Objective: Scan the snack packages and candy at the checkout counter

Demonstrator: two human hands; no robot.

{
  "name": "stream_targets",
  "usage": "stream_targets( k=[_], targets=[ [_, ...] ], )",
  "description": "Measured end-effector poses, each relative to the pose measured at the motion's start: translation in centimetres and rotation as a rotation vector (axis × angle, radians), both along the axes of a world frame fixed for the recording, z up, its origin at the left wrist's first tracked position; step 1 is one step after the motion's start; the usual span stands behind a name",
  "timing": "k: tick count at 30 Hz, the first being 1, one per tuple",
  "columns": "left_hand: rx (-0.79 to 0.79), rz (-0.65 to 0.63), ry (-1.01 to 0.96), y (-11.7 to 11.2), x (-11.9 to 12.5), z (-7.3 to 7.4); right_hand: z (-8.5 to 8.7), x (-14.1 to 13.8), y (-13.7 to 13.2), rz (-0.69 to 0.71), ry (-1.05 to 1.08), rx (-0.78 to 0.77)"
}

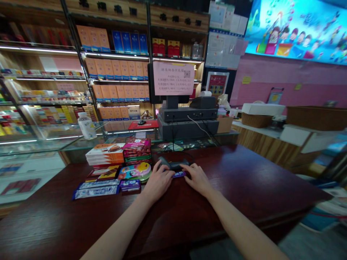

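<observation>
My left hand (158,181) and my right hand (197,178) lie close together on the counter, palms down. A small purple packet (179,174) sits between them, its left end under my left fingertips and its right end by my right fingers. Just beyond lies a black handheld barcode scanner (171,164), nearly touching both hands. To the left are orange boxes (105,154), red-green packets (137,148), a round cartoon-printed package (135,171), purple packets (130,185) and blue-white bars (95,190).
The goods and my hands rest on a dark red wooden counter (244,173). Behind it stand a glass display case (54,142) with a plastic bottle (87,126), a black cash register (188,113), and shelves of boxes (116,72). A wicker basket (256,120) sits at right.
</observation>
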State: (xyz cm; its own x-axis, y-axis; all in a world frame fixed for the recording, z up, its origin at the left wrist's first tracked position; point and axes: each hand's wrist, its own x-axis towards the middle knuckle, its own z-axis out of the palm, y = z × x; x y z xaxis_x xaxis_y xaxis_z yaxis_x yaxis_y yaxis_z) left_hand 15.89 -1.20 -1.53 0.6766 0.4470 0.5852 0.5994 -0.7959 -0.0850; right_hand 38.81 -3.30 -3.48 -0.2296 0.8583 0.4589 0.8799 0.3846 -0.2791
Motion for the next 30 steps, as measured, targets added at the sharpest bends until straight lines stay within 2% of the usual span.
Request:
stream_targets(
  k=[8, 14, 22, 26, 30],
  targets=[
    [0.008, 0.025, 0.031, 0.2, 0.6, -0.8, -0.2, 0.2, -0.1, 0.067, 0.068, -0.038],
    [0.008, 0.019, 0.028, 0.0, 0.5, -0.8, 0.1, 0.6, -0.2, 0.18, 0.261, -0.108],
    [0.02, 0.015, -0.031, -0.6, 0.0, 0.4, 0.2, 0.7, -0.1, 0.248, 0.589, -0.17],
    [0.015, 0.032, -0.103, -0.6, -1.0, 1.3, 0.8, 0.1, -0.2, 0.293, 0.744, -0.236],
    [0.01, 0.026, -0.156, -0.7, -2.3, 2.2, 1.3, -0.7, -0.1, 0.297, 0.804, -0.275]
  ],
)
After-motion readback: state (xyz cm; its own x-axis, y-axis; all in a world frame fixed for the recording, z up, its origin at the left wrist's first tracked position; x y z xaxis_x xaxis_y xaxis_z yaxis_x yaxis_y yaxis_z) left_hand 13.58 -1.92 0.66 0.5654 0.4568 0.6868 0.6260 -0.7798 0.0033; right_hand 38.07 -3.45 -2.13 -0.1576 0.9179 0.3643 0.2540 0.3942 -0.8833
